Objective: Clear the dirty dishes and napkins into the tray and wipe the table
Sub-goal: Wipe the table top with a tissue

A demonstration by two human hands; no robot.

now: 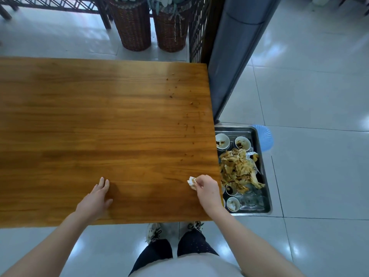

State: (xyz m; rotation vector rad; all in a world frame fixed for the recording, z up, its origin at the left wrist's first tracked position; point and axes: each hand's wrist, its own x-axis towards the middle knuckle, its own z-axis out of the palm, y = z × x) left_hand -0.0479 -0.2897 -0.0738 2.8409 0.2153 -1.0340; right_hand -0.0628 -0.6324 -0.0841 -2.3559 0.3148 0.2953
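Pinched in the right hand, a crumpled napkin is held low at the near right corner of the table. Crumbs are strung toward twelve o'clock from it (along the right edge), so that hand is judged nearer. The left hand is laid flat at nine o'clock; the tray is seen at three o'clock.

Left hand flat, fingers straight; right hand in a fingertip pinch, arms forward.
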